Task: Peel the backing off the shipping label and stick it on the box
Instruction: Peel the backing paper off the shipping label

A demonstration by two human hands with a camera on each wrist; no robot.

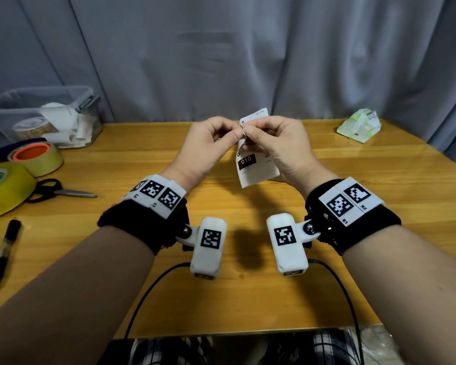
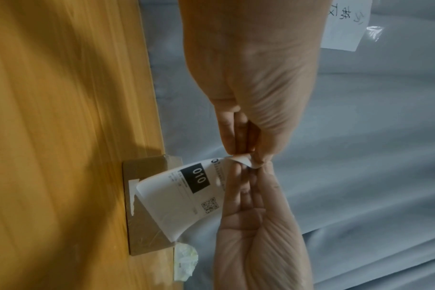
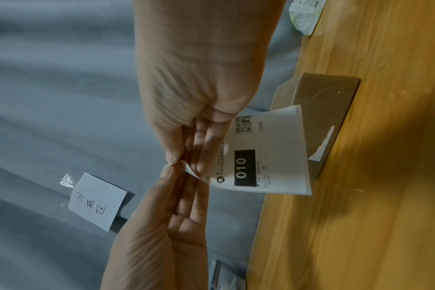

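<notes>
Both hands hold the white shipping label [image 1: 258, 169], printed with "010" and a QR code, upright above the table's middle. My left hand [image 1: 238, 133] pinches its upper corner with thumb and forefinger. My right hand [image 1: 248, 133] pinches the same corner from the other side, its fingers behind the sheet. In the left wrist view the left hand [image 2: 251, 155] is at a small curled-up corner [image 2: 243, 161], with the right hand [image 2: 238, 172] just below it. The flat cardboard box [image 2: 142, 231] lies on the table beyond the label [image 2: 176, 196], a torn white strip on its top. The right wrist view shows the box [image 3: 323, 94] too; the head view hides it.
A clear plastic bin [image 1: 37, 114] stands at the back left. Two tape rolls [image 1: 37, 156], scissors [image 1: 58, 191] and a pen [image 1: 4, 254] lie along the left side. A tissue pack [image 1: 358, 125] sits at the back right. A grey curtain hangs behind the table [image 1: 142, 233].
</notes>
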